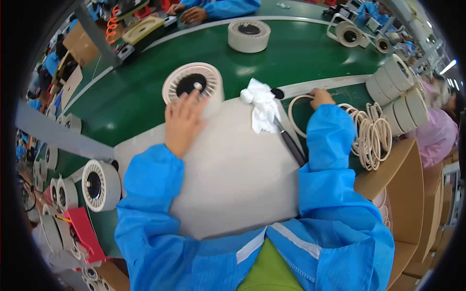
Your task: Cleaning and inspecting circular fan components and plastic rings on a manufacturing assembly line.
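Note:
A round, cream fan unit (213, 92) with a slotted ring and black hub stands at the far edge of the grey work mat (233, 174). My left hand (184, 121) reaches over its near side with fingers stretched out; whether they press on it I cannot tell. A thin cream ring (291, 116) is pinched in my right hand (321, 98) at the mat's far right. Between my hands lie a crumpled white cloth (262, 107) and a dark-handled tool (291, 144), its tip partly under the cloth.
More cream rings (371, 138) lie heaped right of my right arm, beside stacked cream housings (391, 80) and an open cardboard box (405, 194). Another fan unit (249, 41) sits on the green belt (131, 97). Left are a fan unit (101, 186) and a red bin (86, 235). A co-worker's hands (193, 14) show beyond.

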Demonstrator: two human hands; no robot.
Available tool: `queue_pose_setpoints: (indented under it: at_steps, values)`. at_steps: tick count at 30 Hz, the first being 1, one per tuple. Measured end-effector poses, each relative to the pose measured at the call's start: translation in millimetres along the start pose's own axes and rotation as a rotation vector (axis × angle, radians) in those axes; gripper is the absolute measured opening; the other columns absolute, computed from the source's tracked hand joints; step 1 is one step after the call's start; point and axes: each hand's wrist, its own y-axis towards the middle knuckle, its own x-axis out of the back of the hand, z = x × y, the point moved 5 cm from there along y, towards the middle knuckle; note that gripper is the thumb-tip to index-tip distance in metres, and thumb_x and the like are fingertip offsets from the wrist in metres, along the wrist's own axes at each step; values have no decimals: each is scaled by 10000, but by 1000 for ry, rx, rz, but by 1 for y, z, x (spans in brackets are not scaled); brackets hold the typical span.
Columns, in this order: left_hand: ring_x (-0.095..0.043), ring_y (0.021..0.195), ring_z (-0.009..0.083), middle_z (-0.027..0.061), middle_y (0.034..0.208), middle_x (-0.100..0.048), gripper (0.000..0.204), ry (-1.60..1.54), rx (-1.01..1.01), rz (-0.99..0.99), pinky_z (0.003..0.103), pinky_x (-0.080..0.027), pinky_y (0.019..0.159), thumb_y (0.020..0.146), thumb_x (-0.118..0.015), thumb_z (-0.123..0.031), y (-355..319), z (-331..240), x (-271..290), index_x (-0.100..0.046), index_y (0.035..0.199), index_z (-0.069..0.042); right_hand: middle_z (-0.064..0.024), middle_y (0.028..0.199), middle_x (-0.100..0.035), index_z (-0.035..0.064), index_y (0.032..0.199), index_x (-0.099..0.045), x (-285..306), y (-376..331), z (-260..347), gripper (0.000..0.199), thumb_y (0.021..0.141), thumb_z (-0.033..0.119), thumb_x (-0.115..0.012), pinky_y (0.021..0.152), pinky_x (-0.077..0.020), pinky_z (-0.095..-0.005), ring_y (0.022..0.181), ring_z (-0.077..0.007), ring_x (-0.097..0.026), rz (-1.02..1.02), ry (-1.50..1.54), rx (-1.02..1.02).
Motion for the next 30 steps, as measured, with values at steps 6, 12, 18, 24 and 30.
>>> queue_pose_setpoints:
  at_steps: [6,12,18,24,30]
  values:
    - [-217,1254,353,109,1375,-227,706,157,473,-139,507,-226,976,713,-657,-160,26,59,-35,-293,1318,-199,-102,931,-603,120,842,-631,8,-9,5,146,699,121,-600,736,-462,-388,913,-307,-564,-147,29,-70]
    - [-177,1269,357,155,1380,-189,655,-229,450,-253,455,-204,1011,792,-577,-189,6,25,-17,-230,1343,-122,-124,785,-594,49,836,-651,117,-53,24,160,732,168,-629,667,-448,-352,754,-260,-578,-309,553,41]
    - [-205,1273,303,153,1366,-231,547,-1111,646,-382,396,-212,1025,895,-405,-328,-21,38,-30,-215,1345,-80,-91,784,-577,82,817,-622,96,-144,183,104,734,139,-595,689,-442,-367,742,-255,-553,-426,506,1002]
    - [-312,1222,240,127,1345,-295,518,-1922,1013,-267,330,-262,993,924,-309,-365,-28,42,-37,-233,1332,-55,-48,1001,-538,164,879,-613,-25,-179,247,142,743,152,-575,887,-312,-511,1069,-255,-439,-14,372,1072]
    - [-390,1147,205,96,1298,-378,474,-1376,831,-101,300,-333,915,930,-321,-329,-26,34,-45,-271,1319,-63,-128,1094,-469,116,1003,-575,-17,-139,250,248,756,140,-578,907,-316,-456,1081,-320,-411,-137,840,872]
